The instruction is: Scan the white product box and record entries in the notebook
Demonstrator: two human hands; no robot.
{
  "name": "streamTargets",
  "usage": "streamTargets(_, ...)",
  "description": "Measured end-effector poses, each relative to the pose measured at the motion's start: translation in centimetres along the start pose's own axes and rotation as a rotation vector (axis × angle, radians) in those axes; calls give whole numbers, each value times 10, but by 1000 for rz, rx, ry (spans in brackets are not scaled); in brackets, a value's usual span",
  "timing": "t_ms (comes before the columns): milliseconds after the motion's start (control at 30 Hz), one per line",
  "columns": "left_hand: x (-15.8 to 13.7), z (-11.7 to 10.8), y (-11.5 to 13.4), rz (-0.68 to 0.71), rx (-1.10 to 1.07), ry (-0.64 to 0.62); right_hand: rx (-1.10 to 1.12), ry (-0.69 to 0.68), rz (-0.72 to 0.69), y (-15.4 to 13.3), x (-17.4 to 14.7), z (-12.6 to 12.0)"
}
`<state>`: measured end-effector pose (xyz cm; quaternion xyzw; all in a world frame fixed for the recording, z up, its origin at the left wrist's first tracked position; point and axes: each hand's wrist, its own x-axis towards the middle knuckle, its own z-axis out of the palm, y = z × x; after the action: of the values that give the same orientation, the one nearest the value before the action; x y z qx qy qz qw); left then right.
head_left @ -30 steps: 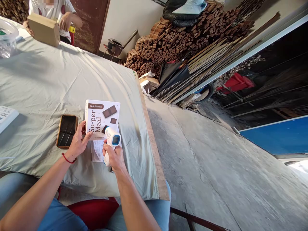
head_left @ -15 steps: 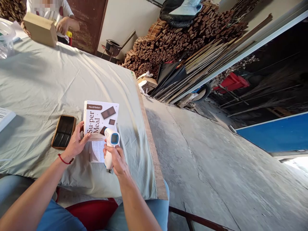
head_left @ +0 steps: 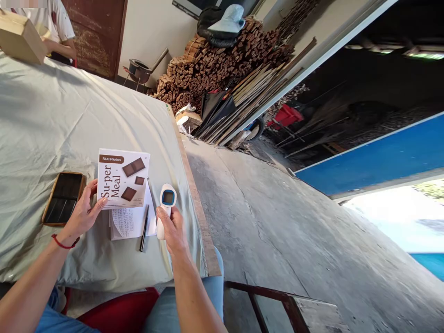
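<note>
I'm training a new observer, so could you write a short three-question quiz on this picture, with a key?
1. True or false: the right hand is holding a pen.
2. Which dark-faced thing with a brown edge lies on the tablecloth, just left of the left hand?
3. Fill in the blank: the brown label at the top of the box in the left hand reads ____.

Key:
1. False; it grips a white handheld device with a small screen.
2. The phone.
3. NutriMotion.

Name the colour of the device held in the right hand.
White, with blue around its screen; the device shows best in the head view.
</note>
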<state>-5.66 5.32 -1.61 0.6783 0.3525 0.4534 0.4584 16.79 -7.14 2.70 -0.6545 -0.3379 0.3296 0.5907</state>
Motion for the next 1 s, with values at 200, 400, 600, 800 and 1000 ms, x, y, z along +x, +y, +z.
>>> streamTargets(200,0,0,0,-14,-36,10,-136,76,-56,15,14,-19)
streamTargets(400,-1,-5,0,-91,-105,-83,-697,187,-133,53,37,-40)
streamTargets(600,-5,2,1,-46,-99,-44,-1026,218,-192,69,39,-53)
streamTargets(800,-3,14,-8,96,67,191,-649,57,-290,58,14,-28)
streamTargets(1000,3,16,-19,121,219,243,-785,-133,-185,52,-1,-3)
